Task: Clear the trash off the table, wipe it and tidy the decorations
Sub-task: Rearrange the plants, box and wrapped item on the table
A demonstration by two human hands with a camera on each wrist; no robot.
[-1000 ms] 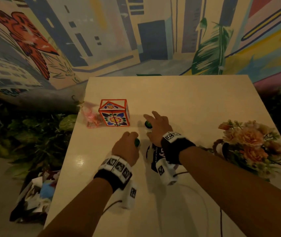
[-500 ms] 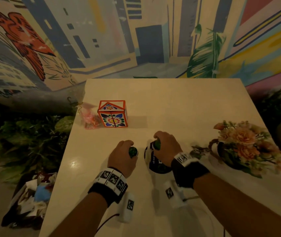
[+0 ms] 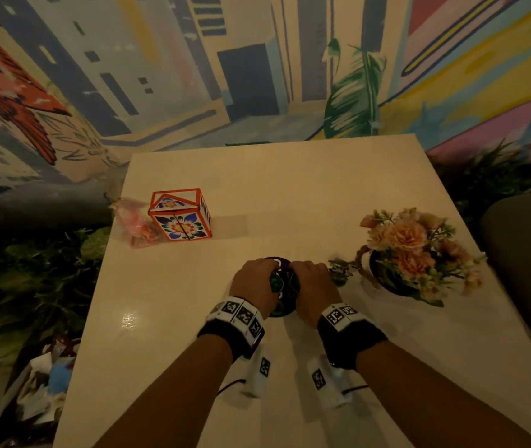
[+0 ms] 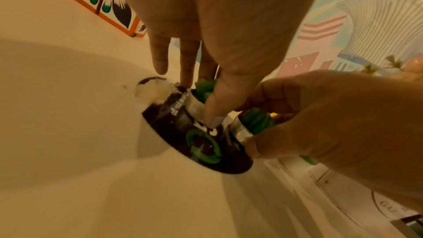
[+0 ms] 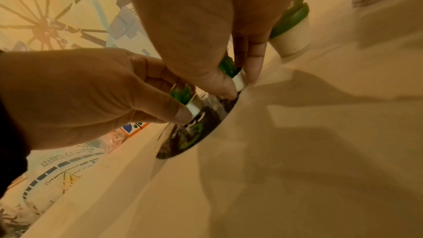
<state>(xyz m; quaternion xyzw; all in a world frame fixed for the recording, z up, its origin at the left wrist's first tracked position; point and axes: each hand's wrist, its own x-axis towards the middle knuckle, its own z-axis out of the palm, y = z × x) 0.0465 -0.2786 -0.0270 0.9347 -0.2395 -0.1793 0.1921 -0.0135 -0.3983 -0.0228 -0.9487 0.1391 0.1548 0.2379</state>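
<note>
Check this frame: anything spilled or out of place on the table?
Yes. A whitish smear sits on the table at the dark round disc's edge, like a spill. A crumpled pink wrapper lies beside the floral box.

The dark disc [image 4: 201, 133] carries a green recycling sign and small white lettering too blurred to read. Left of it, the mural [image 5: 68, 158] reads "ARANETA COLISEUM", mirrored.
</note>
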